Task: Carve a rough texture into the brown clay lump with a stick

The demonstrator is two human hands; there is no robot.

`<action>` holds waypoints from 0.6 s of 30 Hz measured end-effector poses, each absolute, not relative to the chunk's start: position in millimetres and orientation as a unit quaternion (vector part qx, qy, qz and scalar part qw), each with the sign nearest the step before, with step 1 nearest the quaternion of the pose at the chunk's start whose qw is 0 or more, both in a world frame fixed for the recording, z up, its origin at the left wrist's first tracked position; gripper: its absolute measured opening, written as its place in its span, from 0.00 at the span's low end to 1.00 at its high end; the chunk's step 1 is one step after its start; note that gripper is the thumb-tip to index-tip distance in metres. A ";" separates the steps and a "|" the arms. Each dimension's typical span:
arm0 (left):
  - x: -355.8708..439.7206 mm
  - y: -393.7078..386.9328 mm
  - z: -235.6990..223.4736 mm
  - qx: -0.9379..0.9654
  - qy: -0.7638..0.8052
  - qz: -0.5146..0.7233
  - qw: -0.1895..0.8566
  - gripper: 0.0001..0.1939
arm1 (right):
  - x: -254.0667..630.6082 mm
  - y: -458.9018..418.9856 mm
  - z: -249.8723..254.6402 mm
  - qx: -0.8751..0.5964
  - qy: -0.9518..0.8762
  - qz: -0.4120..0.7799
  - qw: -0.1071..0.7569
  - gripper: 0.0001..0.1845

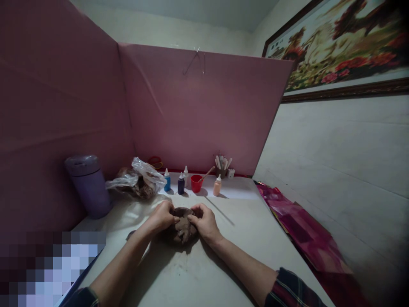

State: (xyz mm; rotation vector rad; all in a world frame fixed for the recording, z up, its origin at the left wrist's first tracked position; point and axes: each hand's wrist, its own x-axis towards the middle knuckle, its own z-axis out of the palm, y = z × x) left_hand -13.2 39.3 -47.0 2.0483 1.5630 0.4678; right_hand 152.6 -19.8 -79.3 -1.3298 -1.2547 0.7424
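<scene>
A lump of brown clay (183,230), rough and hollowed like a shallow bowl, sits on the white table in front of me. My left hand (163,216) grips its left rim, the thumb pressing on the inside. On the opposite side, my right hand (204,221) pinches the right rim with its thumb inside as well. The outer fingers of both hands are partly hidden behind the clay. Another small dark piece (130,235) shows beside my left forearm, mostly covered by it.
Behind the clay stand a red cup (196,184) with a stick, a blue bottle (167,182), a dark bottle (181,186) and a peach bottle (217,187). A thin rod (220,211) lies right. Leftward are a plastic bag (140,181) and a purple tumbler (87,187).
</scene>
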 end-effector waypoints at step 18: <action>-8.8 34.5 -43.9 0.767 0.472 0.252 0.355 0.10 | 158.5 -23.7 -80.9 -0.547 -0.589 0.268 0.530 0.11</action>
